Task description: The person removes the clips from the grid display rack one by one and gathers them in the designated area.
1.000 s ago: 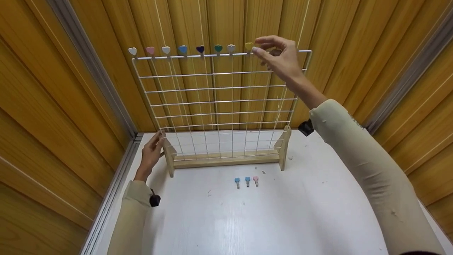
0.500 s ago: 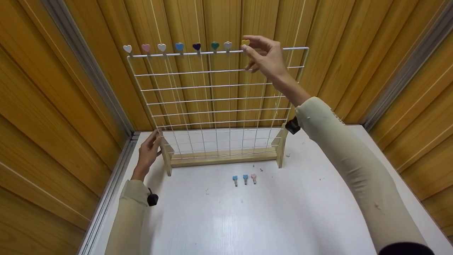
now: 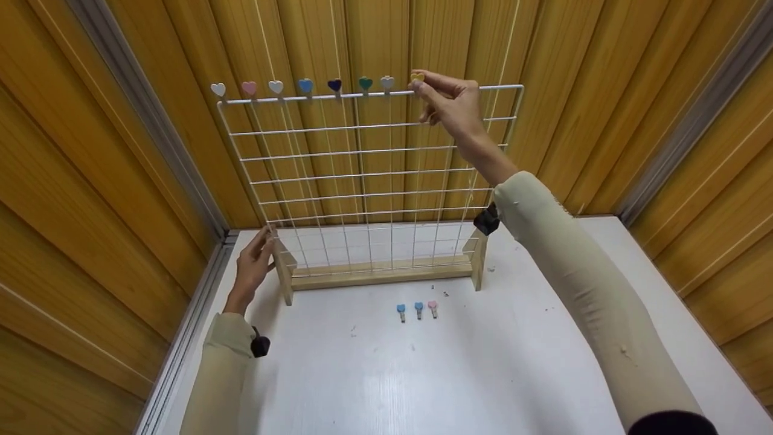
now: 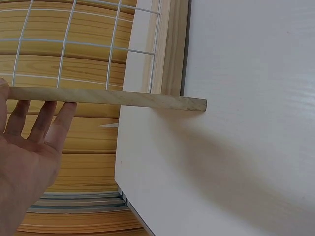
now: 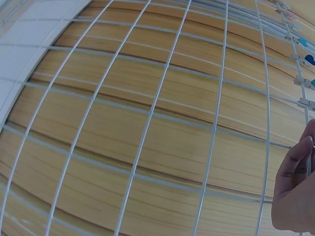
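Observation:
A white wire grid stands upright in a wooden stand. Heart-topped clips line its top bar, among them white, pink, light blue, dark blue and green. My right hand pinches a yellow heart clip at that bar, right of a whitish one; its lower part is hidden by the fingers. My left hand holds the stand's left upright; in the left wrist view its fingertips touch the outer face and a digit reaches past the upright's edge.
On the white table in front of the stand lie two blue heart clips and a pink one. Small dark bits are scattered nearby. Wood-grain panels rise behind the grid and at both sides.
My right hand has moved slightly left from beside the yellow clip and now pinches it. The left hand stays at the upright. The head view has shifted a little.

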### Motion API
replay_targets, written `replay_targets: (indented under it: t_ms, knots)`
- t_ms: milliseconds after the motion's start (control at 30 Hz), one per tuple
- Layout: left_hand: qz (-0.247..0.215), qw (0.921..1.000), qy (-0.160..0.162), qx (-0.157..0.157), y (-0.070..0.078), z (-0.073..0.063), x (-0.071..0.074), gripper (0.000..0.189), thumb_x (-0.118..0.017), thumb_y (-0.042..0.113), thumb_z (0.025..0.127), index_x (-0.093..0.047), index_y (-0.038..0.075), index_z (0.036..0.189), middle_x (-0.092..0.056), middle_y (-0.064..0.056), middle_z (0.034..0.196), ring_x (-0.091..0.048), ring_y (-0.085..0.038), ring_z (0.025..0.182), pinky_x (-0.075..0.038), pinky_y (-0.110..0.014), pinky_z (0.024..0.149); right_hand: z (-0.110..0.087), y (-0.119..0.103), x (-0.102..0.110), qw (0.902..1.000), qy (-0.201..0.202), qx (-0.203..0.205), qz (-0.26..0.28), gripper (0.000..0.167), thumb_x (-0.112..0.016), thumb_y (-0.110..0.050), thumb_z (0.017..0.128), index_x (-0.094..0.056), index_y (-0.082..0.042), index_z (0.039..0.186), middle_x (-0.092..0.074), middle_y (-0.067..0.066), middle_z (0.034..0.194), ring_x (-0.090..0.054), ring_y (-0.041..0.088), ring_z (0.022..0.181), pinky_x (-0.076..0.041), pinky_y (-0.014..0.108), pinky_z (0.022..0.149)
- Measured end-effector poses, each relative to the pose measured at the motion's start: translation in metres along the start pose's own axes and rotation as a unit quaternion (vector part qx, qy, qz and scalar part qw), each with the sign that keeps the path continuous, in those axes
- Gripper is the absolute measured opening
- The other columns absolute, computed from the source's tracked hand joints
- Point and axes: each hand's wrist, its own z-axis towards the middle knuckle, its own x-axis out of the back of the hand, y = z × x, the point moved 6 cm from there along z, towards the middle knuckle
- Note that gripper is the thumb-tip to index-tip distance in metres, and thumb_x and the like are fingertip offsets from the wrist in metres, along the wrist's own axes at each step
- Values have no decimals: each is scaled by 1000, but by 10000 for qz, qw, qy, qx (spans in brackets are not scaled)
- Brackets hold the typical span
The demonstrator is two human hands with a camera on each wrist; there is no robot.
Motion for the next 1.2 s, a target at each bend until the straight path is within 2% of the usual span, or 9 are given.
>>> replay_targets:
  t_ms: [233,500,833,1067,1200]
  knots:
    - [-212,9997,-28,-122,2,-3,3,56,-42,29,112,-25,22,164,-30,-15,167,-35,-36,151,-41,-57,118,-1,0,-3,9995,191,-80,223,26,-71,-7,96,-74,1,121,-80,5,94,-60,9,50,-45,16,48]
    - [-199,9994,-39,-268,5,-5,1,55,-42,30,111,-27,21,164,-32,-16,166,-36,-36,150,-42,-56,117,-6,1,-4,9978,580,-148,274,26,-69,-7,96,-74,0,121,-73,5,98,-52,6,49,-41,15,48]
    - [-94,9999,19,-88,7,-8,8,57,-42,31,112,-24,22,164,-27,-14,168,-33,-36,152,-42,-53,118,-5,2,-10,9960,785,-150,407,28,-70,-7,95,-73,1,122,-72,2,93,-51,5,50,-41,14,47]
    - [-179,9998,-19,-33,7,-8,4,56,-42,31,111,-24,22,164,-30,-16,167,-35,-35,151,-42,-53,119,-3,5,-8,9944,889,-268,499,29,-69,-6,96,-72,1,124,-71,1,94,-50,6,50,-39,15,46]
    - [-161,9999,-44,-6,7,-7,2,56,-41,31,112,-23,23,165,-29,-16,167,-35,-35,152,-42,-52,119,-3,4,-6,9932,909,-389,607,32,-67,-11,98,-71,-2,128,-76,-1,96,-49,5,50,-40,14,46]
